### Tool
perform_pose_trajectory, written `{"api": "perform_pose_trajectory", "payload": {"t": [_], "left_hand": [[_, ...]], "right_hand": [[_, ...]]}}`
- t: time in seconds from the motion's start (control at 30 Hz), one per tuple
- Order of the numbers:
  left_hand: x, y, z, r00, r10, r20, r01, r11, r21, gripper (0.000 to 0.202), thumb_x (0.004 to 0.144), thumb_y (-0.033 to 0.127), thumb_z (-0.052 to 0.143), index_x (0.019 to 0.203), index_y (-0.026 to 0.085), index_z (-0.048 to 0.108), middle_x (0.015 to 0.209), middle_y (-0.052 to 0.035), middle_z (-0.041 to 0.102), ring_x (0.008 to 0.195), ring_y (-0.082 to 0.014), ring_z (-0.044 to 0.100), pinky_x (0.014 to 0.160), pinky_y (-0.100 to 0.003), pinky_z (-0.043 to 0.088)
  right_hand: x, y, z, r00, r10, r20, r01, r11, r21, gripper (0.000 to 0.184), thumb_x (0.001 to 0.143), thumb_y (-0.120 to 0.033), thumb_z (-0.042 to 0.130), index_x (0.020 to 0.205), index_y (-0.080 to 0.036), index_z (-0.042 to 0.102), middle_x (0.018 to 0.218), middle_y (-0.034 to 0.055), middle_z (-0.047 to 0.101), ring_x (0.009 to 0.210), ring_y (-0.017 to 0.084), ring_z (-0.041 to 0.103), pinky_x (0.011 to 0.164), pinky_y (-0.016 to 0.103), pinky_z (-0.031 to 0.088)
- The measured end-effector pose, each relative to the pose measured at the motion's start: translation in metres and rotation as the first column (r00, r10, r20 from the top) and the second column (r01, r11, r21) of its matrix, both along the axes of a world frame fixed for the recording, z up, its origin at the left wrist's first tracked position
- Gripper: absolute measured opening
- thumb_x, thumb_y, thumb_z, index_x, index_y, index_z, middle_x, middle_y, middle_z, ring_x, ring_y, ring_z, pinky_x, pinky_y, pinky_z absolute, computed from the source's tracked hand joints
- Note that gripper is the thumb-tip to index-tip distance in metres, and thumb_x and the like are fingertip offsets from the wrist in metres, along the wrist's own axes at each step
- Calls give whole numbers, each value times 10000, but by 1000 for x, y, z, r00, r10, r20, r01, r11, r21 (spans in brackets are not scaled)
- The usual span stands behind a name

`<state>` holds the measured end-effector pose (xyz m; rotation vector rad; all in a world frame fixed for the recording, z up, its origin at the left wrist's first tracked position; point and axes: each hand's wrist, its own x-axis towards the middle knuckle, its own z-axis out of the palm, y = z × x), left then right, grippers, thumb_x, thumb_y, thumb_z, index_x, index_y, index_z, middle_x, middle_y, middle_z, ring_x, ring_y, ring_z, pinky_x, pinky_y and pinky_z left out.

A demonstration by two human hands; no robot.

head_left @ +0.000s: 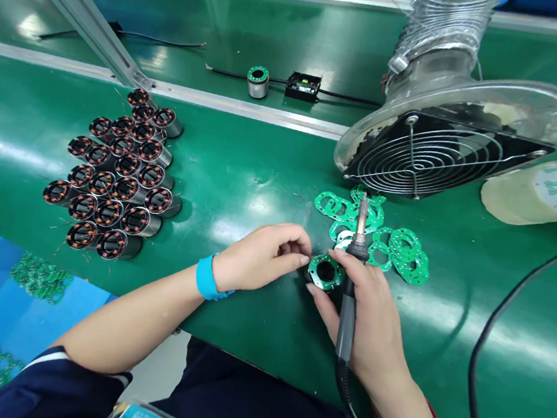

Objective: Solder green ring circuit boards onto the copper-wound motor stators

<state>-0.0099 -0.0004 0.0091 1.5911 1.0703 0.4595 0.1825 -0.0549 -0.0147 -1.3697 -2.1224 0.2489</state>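
My right hand (372, 313) is closed round a soldering iron (354, 264), its tip pointing away from me over a pile of green ring-shaped circuit boards (395, 246). The fingers of that hand also touch a motor stator topped with a green ring board (326, 271). My left hand (266, 254), with a blue wristband, has its fingers curled and pinched at the left edge of that stator. What the pinch holds is too small to make out.
A cluster of several copper-wound stators (116, 177) lies on the green bench (242, 171) at the left. A fume extractor hood with a wire grille (440, 154) hangs at the right, beside a tape roll (536, 191). One stator (257, 80) and a small black box (303, 86) sit further back.
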Motion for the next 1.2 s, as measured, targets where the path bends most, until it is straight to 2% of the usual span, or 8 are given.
{"api": "perform_pose_trajectory", "payload": {"t": [0.1,0.27,0.37,0.47,0.6,0.77,0.9,1.2], "left_hand": [[6,-1,-5,992,118,43,-112,987,-116,85,843,171,589,924,168,563,712,46,540,644,-98,505,610,-229,434],[14,-3,-9,975,167,148,-139,973,-184,29,827,123,566,820,150,573,671,50,527,622,-82,474,598,-209,406],[16,-4,-10,967,169,189,-136,975,-177,29,824,134,567,797,146,568,657,52,508,607,-80,454,580,-205,387],[15,-5,-9,972,151,178,-133,985,-109,59,811,100,544,785,146,569,696,41,525,626,-80,469,592,-205,393],[13,-6,-6,992,100,83,-108,989,105,129,780,43,516,728,156,549,713,42,503,617,-77,459,588,-200,387],[11,-6,-5,998,47,-52,-27,944,329,151,776,25,504,719,161,536,699,42,475,635,-88,452,611,-210,372],[13,-8,-7,993,69,-99,-27,927,375,161,765,21,478,712,170,508,690,42,472,628,-95,441,603,-217,360],[17,-11,-9,984,113,-138,-51,920,388,152,759,38,446,716,184,451,687,37,474,631,-106,427,596,-228,345]], "right_hand": [[0,0,-1,1000,-4,21,4,1000,18,401,910,-380,572,1254,-188,502,921,89,666,782,246,612,672,374,520],[-1,-3,4,999,36,13,-37,998,48,516,909,-313,581,1379,-206,397,1214,129,655,1023,282,612,824,428,500],[-3,-4,9,996,90,-1,-90,993,77,542,894,-219,581,1397,-220,380,1226,112,662,1086,279,598,860,427,487],[-3,-5,11,994,112,9,-112,988,110,480,879,-160,576,1338,-219,447,1077,80,721,1047,274,612,873,430,476],[0,-6,10,992,113,-58,-107,989,101,411,873,-126,568,1271,-211,513,948,51,747,925,243,653,877,417,475],[8,-19,8,935,84,-343,-62,995,74,431,898,-147,553,1326,-197,528,894,46,731,831,214,663,808,389,484],[15,-29,13,863,61,-501,-47,998,40,326,924,-202,530,1241,-190,608,775,23,642,634,160,584,612,331,445],[19,-30,15,872,131,-471,-123,991,49,244,918,-199,509,1126,-169,631,733,23,607,576,137,540,550,316,438]]}}
